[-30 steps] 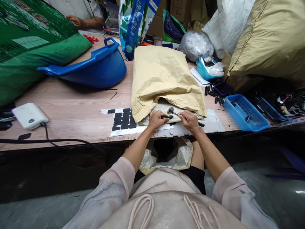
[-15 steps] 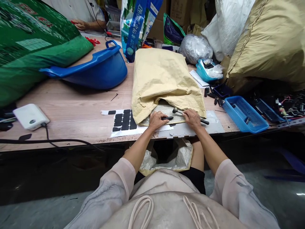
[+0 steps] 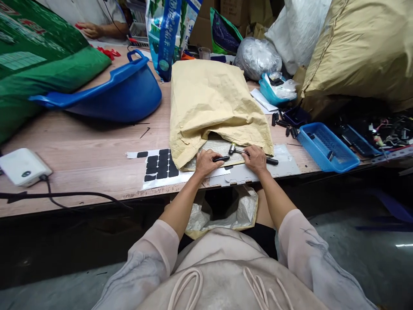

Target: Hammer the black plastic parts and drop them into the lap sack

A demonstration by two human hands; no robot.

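My left hand (image 3: 206, 162) is closed around a slim black piece (image 3: 221, 159) whose end points right; its exact kind I cannot make out. In my right hand (image 3: 255, 159) is a small hammer (image 3: 236, 150), its metal head just right of the black piece and apart from it. The hammer's black grip sticks out to the right of the fist. Both hands rest at the mouth of a large tan woven sack (image 3: 216, 99) lying on the table, over its pale lining. Beneath the left forearm lies a white sheet with black rounded stickers (image 3: 163, 163).
A blue basin (image 3: 129, 90) and a white box with a cable (image 3: 26, 165) are on the left. To the right stands a blue basket (image 3: 329, 148) beside small black parts (image 3: 287, 125). An open sack (image 3: 222, 215) sits between my legs. Across the table a co-worker's hand (image 3: 90, 30) shows.
The view has shifted, so the table's things appear further left. The hammer head has turned slightly and sits a little nearer the black piece. Both hands keep their holds.
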